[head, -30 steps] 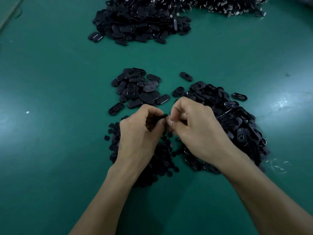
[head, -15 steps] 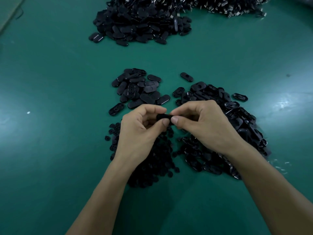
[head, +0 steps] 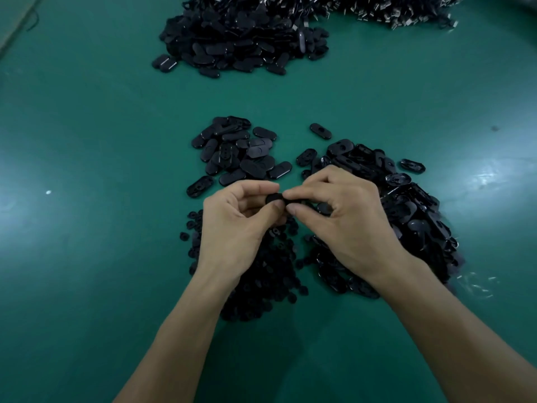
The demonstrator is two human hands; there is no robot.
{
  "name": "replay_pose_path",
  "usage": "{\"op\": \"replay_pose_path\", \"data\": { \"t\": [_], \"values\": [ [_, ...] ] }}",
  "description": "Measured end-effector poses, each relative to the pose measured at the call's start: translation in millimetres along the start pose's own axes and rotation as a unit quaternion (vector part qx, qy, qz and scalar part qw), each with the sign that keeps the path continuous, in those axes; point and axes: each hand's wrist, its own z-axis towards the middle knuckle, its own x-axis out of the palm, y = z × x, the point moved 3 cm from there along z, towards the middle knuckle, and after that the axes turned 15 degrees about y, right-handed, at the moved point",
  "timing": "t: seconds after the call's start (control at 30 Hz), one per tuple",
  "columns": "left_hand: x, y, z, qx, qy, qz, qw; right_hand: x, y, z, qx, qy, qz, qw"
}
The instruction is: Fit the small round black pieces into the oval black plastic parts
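My left hand and my right hand meet above the green table, both pinching one oval black plastic part between thumbs and forefingers. Fingers hide most of that part, so I cannot see a round piece in it. Another dark part sits tucked under my right hand's curled fingers. A heap of small round black pieces lies beneath my left wrist. A heap of oval black parts lies under and right of my right hand.
A small group of oval parts lies just beyond my hands, with single ovals at its edges. A large pile of black parts fills the far side. Green table surface stretches left.
My hands lifted slightly and turned the oval part; the fingertips now pinch it from both ends instead of closing tightly over it.
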Motion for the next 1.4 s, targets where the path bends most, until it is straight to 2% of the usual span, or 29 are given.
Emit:
{"op": "replay_pose_path", "data": {
  "t": [0.1,0.17,0.43,0.8,0.93,1.27,1.4],
  "values": [
    [2.2,-0.2,-0.7,-0.005,0.001,-0.014,1.000,3.1,4.2,0.3,-0.008,-0.021,-0.016,1.000],
    [3.1,-0.4,-1.3,-0.004,0.001,-0.021,1.000,4.2,5.3,1.1,0.012,-0.021,0.011,1.000],
    [1.3,-4.2,-2.1,0.015,-0.025,-0.055,0.998,2.8,-5.7,-0.2,0.080,-0.038,0.215,0.973],
    [2.7,-7.3,-2.4,0.014,-0.026,-0.067,0.997,-0.1,-6.8,-5.0,0.091,-0.023,0.212,0.973],
    [2.1,-7.6,-2.8,0.019,-0.026,-0.052,0.998,-2.8,-1.6,-5.0,0.083,-0.003,0.176,0.981],
    [4.7,-10.1,-4.7,0.041,-0.012,0.062,0.997,-3.1,11.1,1.8,0.081,0.009,0.127,0.988],
    [5.5,-8.1,-4.7,0.060,-0.006,0.137,0.989,-3.9,13.3,1.9,0.082,0.039,0.105,0.990]
  ]
}}
